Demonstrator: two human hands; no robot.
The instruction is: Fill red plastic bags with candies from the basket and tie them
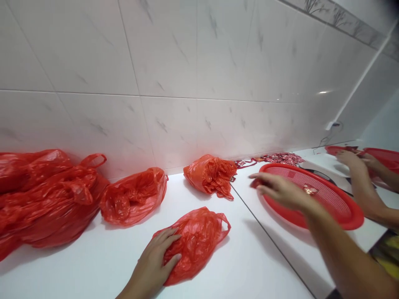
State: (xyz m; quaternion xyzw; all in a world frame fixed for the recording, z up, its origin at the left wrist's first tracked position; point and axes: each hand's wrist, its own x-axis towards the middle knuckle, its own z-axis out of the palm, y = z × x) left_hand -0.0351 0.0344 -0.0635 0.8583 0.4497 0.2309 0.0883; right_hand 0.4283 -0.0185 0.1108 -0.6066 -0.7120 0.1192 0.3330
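Note:
My left hand (157,259) rests on the near side of a crumpled red plastic bag (199,243). Its fingers lie stretched over the film with the thumb apart, and one bag handle loops out at the right. My right hand (279,189) is in the air above the white table, slightly blurred. Its fingers point left, apart, with nothing seen in them. Behind that forearm lies a round red mesh basket (338,199), holding a small gold-and-red packet (310,189).
Bulging red bags (52,199) fill the left, beside an open-mouthed red bag (134,199). Another bunched bag (208,174) sits near the tiled wall (168,124). Red patterned packets (282,158) are piled along it. At right, another person's hands (353,160) work by red baskets (383,158).

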